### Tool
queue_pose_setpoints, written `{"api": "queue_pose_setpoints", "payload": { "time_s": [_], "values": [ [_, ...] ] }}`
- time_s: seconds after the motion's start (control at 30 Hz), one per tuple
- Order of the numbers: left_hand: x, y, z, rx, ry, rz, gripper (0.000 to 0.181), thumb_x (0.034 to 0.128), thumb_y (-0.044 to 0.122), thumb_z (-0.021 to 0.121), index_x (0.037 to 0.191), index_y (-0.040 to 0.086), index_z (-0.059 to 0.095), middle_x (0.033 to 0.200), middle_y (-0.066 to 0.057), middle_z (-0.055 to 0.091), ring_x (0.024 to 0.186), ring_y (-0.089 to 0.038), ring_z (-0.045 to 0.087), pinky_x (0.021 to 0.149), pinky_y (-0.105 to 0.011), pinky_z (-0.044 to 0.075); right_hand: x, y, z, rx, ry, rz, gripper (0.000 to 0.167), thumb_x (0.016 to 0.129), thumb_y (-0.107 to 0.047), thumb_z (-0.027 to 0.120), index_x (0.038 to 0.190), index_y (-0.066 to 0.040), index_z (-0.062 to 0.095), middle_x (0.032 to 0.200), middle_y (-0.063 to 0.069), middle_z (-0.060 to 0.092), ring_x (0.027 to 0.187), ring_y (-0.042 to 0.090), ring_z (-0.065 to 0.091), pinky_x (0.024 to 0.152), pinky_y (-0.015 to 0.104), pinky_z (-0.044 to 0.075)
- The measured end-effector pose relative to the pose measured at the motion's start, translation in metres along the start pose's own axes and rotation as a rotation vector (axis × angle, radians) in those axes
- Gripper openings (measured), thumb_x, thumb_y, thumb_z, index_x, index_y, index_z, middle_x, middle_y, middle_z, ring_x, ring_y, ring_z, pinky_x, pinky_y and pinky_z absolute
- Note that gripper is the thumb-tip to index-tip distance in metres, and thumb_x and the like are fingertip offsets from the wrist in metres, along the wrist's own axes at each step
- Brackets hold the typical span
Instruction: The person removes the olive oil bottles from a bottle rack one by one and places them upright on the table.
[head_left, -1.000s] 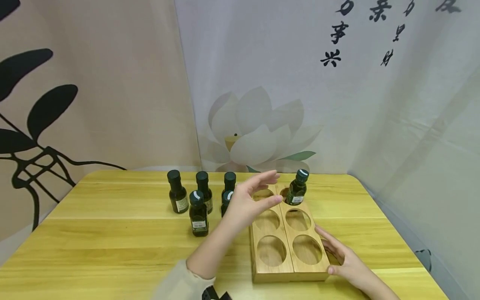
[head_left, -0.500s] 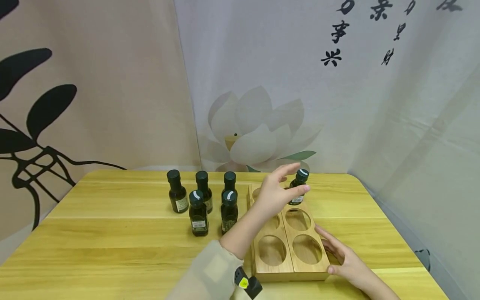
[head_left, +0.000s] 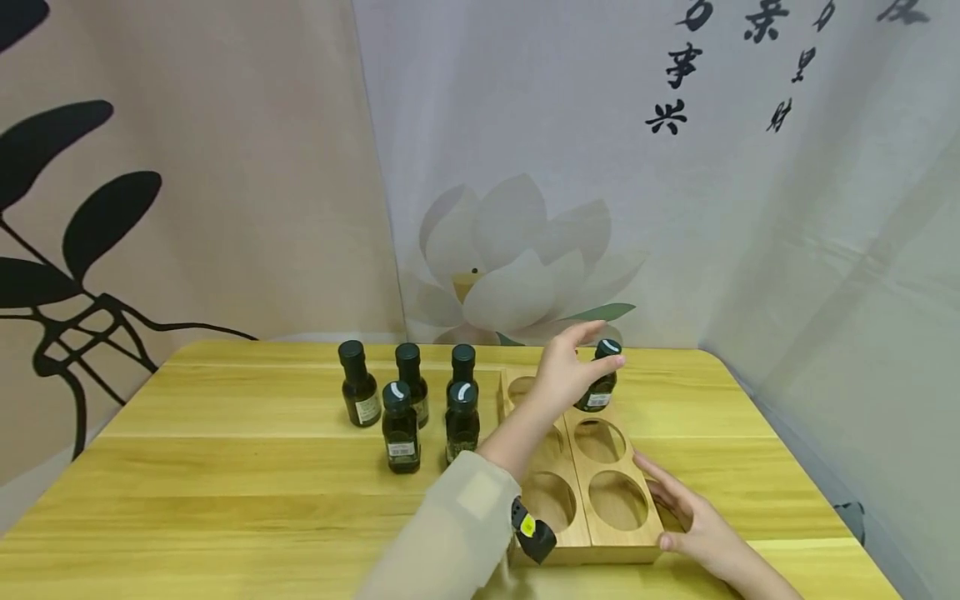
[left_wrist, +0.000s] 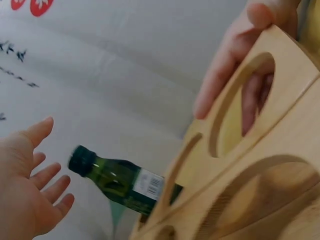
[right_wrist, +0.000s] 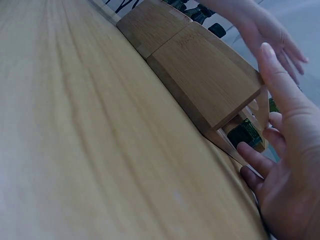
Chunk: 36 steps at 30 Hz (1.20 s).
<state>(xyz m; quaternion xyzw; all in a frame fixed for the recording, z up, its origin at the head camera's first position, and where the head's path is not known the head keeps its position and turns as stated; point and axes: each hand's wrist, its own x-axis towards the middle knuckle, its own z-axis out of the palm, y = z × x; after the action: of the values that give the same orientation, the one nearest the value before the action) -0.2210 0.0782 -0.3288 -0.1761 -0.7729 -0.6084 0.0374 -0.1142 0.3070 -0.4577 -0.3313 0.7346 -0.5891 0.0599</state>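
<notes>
A light wooden rack (head_left: 585, 533) with two rows of round holes sits on the table. One small dark green glass bottle (head_left: 600, 392) with a white label stands in the far right hole, tilted in the left wrist view. My left hand (head_left: 562, 375) reaches over the rack close beside this bottle. Its fingers are spread and hold nothing; the left wrist view shows a gap between hand (left_wrist: 27, 180) and bottle cap (left_wrist: 81, 160). My right hand (head_left: 697, 529) rests at the rack's near right corner, thumb by the front and fingers along the side.
Several more dark green bottles (head_left: 401, 437) stand upright on the wooden table (head_left: 225, 500), left of the rack. A pale printed curtain (head_left: 525, 125) hangs behind the table's back edge.
My left hand has moved right and slightly up, from left of the rack's bottle to close beside it. The bottle and the rack stay in place, and my right hand has not visibly moved.
</notes>
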Motion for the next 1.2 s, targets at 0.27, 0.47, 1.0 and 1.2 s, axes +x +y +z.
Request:
{"api": "queue_pose_setpoints", "payload": {
  "time_s": [0.27, 0.47, 1.0, 1.2],
  "values": [
    [0.004, -0.016, 0.015, -0.046, 0.014, -0.074, 0.055, 0.0847, 0.023, 0.076, 0.136, 0.020, 0.056, 0.129, 0.000, 0.056, 0.118, -0.020, 0.052, 0.082, -0.029, 0.051, 0.000, 0.000, -0.001, -0.034, 0.009, -0.007, 0.079, 0.095, -0.037, 0.060, 0.152, -0.001, 0.019, 0.155, 0.006, 0.025, 0.128, 0.016, 0.043, 0.102, 0.018, 0.030],
    [0.009, -0.022, 0.025, -0.077, 0.051, -0.067, 0.050, 0.0860, 0.020, 0.074, 0.133, 0.021, 0.058, 0.125, 0.000, 0.058, 0.115, -0.016, 0.053, 0.080, -0.025, 0.051, -0.001, 0.001, -0.002, -0.047, 0.017, -0.014, 0.079, 0.094, -0.038, 0.061, 0.152, -0.002, 0.020, 0.156, 0.006, 0.025, 0.129, 0.014, 0.042, 0.103, 0.018, 0.029],
    [0.015, -0.023, 0.029, -0.049, 0.065, -0.050, 0.036, 0.0892, 0.012, 0.069, 0.125, 0.013, 0.063, 0.116, -0.005, 0.061, 0.106, -0.017, 0.058, 0.076, -0.023, 0.052, -0.001, 0.002, 0.000, -0.004, 0.007, -0.015, 0.080, 0.094, -0.034, 0.062, 0.151, 0.000, 0.019, 0.155, 0.008, 0.027, 0.128, 0.019, 0.045, 0.102, 0.020, 0.032],
    [0.015, -0.020, 0.025, -0.060, 0.080, -0.027, 0.035, 0.0896, 0.011, 0.068, 0.124, 0.013, 0.063, 0.113, -0.005, 0.062, 0.104, -0.016, 0.058, 0.075, -0.023, 0.052, -0.001, 0.003, -0.001, -0.004, 0.008, -0.010, 0.080, 0.094, -0.034, 0.063, 0.152, 0.000, 0.019, 0.155, 0.007, 0.027, 0.128, 0.019, 0.044, 0.102, 0.020, 0.032]
  ]
}}
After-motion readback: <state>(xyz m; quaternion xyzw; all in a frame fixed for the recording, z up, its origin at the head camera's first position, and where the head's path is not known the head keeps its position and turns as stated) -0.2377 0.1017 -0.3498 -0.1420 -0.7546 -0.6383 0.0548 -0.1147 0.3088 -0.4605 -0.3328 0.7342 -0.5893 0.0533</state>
